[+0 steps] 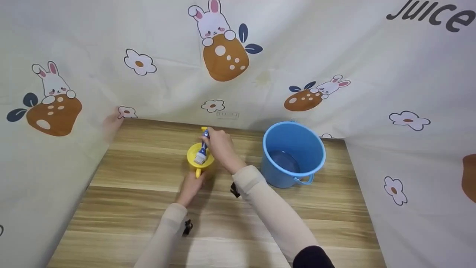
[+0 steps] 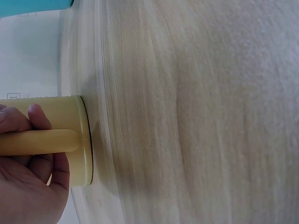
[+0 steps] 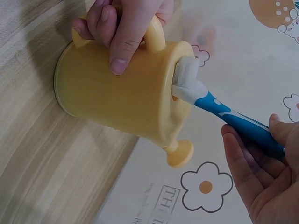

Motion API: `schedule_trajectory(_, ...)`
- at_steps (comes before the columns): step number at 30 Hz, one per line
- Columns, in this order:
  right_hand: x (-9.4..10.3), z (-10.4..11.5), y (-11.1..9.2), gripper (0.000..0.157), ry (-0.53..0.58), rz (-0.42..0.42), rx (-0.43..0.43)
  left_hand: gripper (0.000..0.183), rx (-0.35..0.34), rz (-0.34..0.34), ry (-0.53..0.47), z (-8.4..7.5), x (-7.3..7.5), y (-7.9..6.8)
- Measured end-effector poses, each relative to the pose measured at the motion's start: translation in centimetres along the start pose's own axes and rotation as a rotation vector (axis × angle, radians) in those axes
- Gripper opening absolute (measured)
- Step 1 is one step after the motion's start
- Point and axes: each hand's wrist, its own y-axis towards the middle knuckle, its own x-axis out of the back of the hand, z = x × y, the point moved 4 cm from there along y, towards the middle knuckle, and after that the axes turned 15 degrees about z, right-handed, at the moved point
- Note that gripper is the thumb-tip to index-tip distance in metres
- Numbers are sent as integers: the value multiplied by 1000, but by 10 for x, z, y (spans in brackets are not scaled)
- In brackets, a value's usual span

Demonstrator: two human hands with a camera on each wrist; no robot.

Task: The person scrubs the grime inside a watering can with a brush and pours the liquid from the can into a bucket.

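A yellow watering can [image 1: 190, 158] stands on the wooden surface, its small round spout head [image 3: 181, 154] on the side away from me. My left hand [image 1: 190, 188] grips the can's handle [image 2: 51, 141], with fingers curled around it and the thumb along the can's side. In my right hand [image 1: 221, 145] is a blue-and-white brush [image 3: 243, 126], pinched by its handle between thumb and fingers. Its pale bristles [image 3: 186, 71] are right at the can's top opening, tilted over the rim. Part of the opening is hidden behind the brush head.
To the right of the can stands a blue bucket [image 1: 267, 163], its handle [image 1: 306, 181] hanging at the front. White cloth [image 1: 167, 85] printed with rabbits and flowers rises behind and on both sides of the wooden surface [image 1: 134, 167].
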Motion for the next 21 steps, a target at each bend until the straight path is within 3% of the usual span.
schedule_trajectory(9, -3, -1, -2, 37, 0, -14, 15, 29, 30, -3, 17, 2, 1, 0)
schedule_trajectory(21, -5, -1, -3, 35, 26, -18, 41, 27, 19, 18, -10, 2, 0, 0)
